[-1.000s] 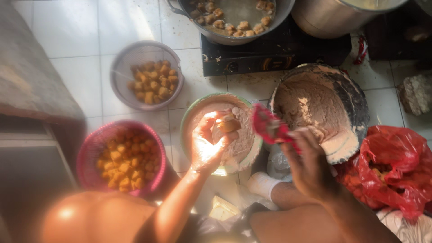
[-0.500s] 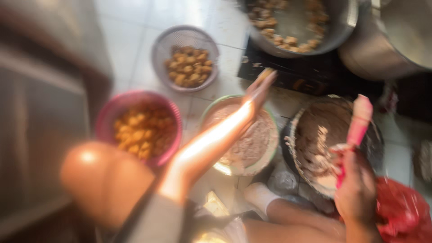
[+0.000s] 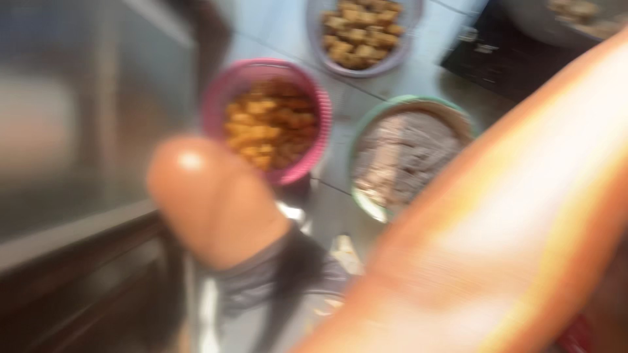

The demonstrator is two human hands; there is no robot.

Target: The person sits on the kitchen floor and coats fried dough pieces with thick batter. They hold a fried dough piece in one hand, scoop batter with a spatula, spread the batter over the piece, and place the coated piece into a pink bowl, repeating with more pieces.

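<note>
The picture is heavily blurred. My left forearm crosses the right side from bottom centre to the upper right, very close to the camera, and its hand is out of the frame. My right hand is not visible. Behind the arm stands a green-rimmed bowl of greyish paste, partly covered by the forearm. To its left is a pink bowl filled with golden fried pieces. A grey bowl holding more fried pieces sits at the top.
My bent knee rises at lower left, above dark cloth. A black stove with a metal pan on it is at top right. A dark cabinet or wall fills the left side. The floor is white tile.
The view has swung down and to the left. My left arm has lifted toward the upper right and now fills the right side. The right hand and its red tool have left the picture.
</note>
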